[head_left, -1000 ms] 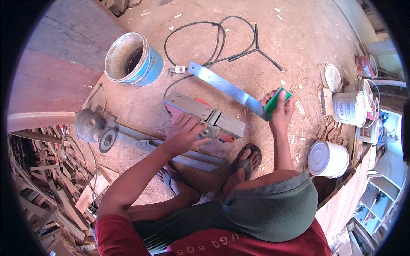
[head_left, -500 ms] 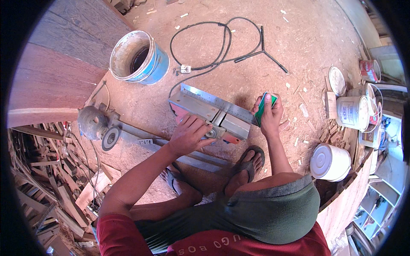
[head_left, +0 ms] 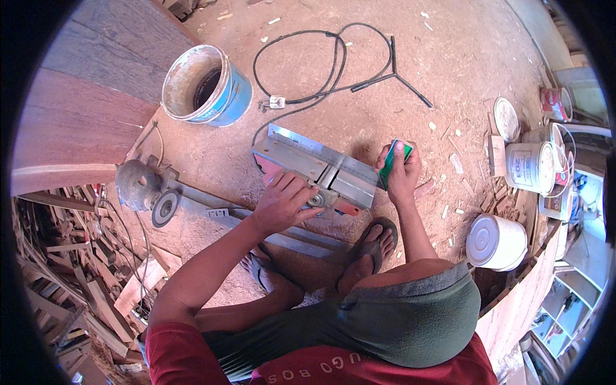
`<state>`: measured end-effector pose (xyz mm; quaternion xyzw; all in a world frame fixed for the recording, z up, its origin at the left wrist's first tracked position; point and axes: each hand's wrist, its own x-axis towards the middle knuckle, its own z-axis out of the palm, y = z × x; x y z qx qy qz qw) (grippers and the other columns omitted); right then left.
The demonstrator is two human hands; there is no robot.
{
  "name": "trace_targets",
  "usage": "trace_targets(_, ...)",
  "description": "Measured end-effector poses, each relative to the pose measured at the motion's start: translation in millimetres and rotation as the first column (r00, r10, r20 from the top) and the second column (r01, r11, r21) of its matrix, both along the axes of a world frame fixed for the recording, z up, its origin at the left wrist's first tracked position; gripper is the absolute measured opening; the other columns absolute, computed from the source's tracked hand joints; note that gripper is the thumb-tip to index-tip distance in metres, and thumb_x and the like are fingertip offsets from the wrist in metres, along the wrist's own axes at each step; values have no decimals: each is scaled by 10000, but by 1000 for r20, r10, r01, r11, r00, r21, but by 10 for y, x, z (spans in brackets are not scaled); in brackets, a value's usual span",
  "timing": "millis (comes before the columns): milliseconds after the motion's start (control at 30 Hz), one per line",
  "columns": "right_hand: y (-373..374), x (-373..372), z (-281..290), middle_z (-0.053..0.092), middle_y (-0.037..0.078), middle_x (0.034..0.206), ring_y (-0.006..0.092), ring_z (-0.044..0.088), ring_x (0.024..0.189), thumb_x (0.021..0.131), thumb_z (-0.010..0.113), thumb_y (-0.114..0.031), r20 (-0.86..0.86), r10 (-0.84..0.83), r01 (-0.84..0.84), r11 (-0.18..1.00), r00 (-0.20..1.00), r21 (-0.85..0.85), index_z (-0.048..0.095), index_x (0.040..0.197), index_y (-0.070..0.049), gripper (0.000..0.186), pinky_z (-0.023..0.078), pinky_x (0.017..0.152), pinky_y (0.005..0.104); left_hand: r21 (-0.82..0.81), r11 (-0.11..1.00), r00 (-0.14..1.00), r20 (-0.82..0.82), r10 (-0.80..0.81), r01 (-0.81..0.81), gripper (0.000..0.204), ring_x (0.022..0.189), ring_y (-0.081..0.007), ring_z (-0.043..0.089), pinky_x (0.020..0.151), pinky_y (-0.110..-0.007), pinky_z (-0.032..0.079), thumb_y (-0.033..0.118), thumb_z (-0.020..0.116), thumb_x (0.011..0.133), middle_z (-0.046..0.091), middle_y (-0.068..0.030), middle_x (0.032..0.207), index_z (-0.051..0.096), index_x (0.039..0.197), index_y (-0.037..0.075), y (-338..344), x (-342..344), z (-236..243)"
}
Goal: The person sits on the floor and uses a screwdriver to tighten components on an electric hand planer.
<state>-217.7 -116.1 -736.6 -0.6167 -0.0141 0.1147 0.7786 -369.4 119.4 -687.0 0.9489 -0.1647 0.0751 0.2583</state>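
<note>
An electric planer (head_left: 350,189) with a red body and metal sole up sits before me above my feet. My left hand (head_left: 282,199) grips its near side, fingers curled by a round knob. A steel square's ruled blade (head_left: 298,142) lies along the far edge of the sole. My right hand (head_left: 401,170) is closed on the square's green handle (head_left: 389,168), thumb on top, at the planer's right end.
A blue bucket (head_left: 228,102), looped black cable (head_left: 394,74) with plug (head_left: 277,101), and bench grinder (head_left: 138,186) lie around me. Scrap wood (head_left: 77,269) fills the lower left; white tubs (head_left: 494,240), a shelving unit (head_left: 571,301) and wooden panels (head_left: 77,128) line the sides.
Since a second ago the square has come down from above the cable onto the planer's sole, my right hand moving with it. The last half second shows very little movement.
</note>
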Motion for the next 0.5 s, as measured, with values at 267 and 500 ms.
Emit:
trace_targets(267,-13,-21,-57,584,90,744,145,568,578,1066,482,-293,19,1,-1,1000,1000,10,486,1018,-64,234,501,507,293,14,1000,1000,9,0,0,401,987,-284,563,886,-435,441,355,798,754,581,-82,969,677,1003,65,0,-2,-7)
trace_targets(500,-26,-41,-70,576,85,725,143,566,568,1068,477,-288,17,3,-3,1000,1000,-11,482,1014,-63,231,500,506,292,3,1000,999,54,6,-6,413,919,-265,573,831,-413,449,297,870,672,601,-58,922,676,958,71,-19,37,24)
